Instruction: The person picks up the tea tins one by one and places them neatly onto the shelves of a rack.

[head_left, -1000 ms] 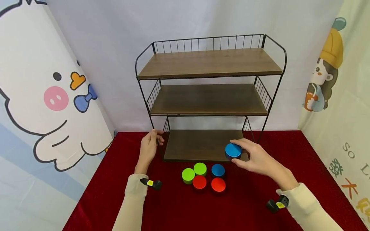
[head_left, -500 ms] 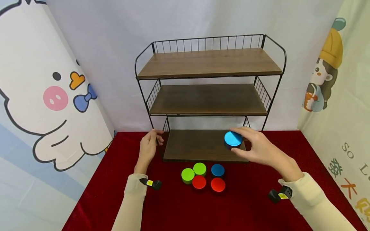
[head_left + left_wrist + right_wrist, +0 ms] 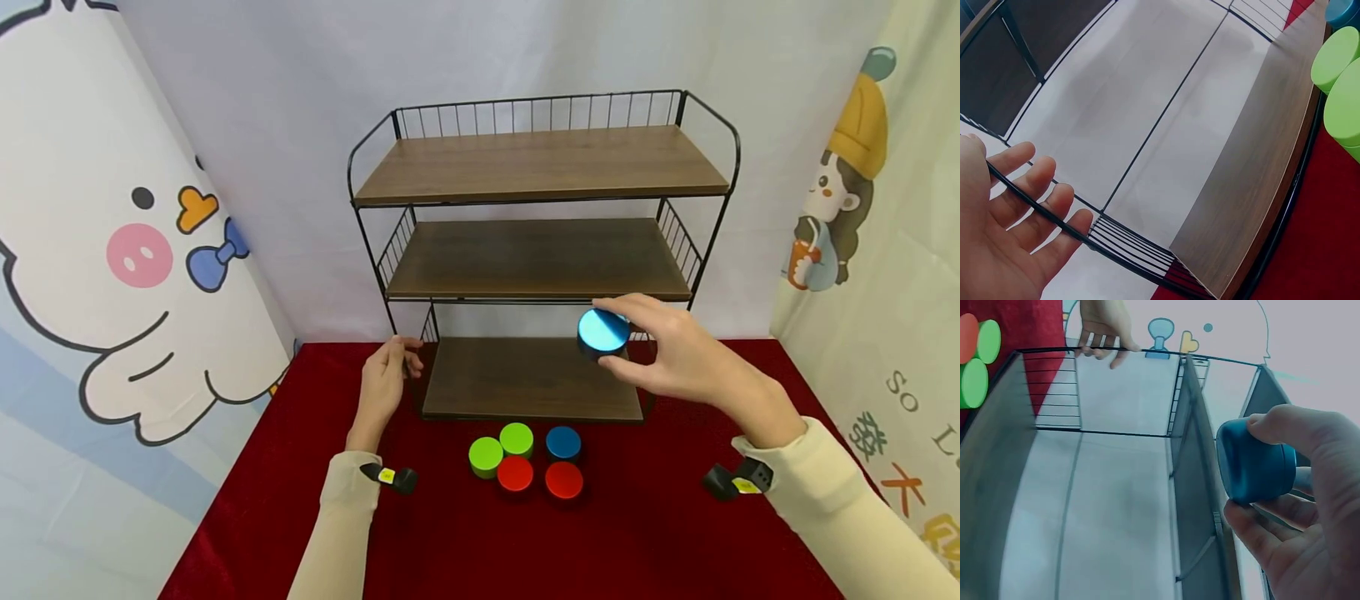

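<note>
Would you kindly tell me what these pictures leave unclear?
- Blue tin, head view: its far side is hidden behind the right hand.
- Left hand, head view: the grip on the rack is too small.
- Green tins, left wrist view: cut off by the edge.

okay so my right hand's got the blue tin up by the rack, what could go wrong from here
The blue tin is held tilted in the right hand, level with the front edge of the middle shelf; it could knock that edge or the side wires and slip. If it drops, it may land on the bottom shelf or roll into the tins on the red cloth. The left hand only lightly holds the rack's wire frame, so a bump might shift the rack.
</note>
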{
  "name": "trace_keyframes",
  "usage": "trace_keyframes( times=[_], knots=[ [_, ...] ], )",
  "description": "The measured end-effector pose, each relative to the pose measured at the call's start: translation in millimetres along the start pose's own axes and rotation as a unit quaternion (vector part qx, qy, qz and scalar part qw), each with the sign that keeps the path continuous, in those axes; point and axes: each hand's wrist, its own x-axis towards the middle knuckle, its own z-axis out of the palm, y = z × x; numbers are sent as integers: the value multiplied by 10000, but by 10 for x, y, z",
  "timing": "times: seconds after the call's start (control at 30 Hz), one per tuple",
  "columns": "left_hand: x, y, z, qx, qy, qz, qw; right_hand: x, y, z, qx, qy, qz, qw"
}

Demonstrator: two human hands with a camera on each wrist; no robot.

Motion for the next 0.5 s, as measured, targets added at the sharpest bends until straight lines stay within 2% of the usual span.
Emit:
trace_keyframes(
  times=[0.23, 0.5],
  knots=[
    [11, -14, -12, -34, -47, -53, 10000, 234, -51, -254, 77, 272, -339, 9990],
    [19, -6, -6, -45, -57, -30, 10000, 440, -63, -536, -163, 477, -600, 9969]
  ],
)
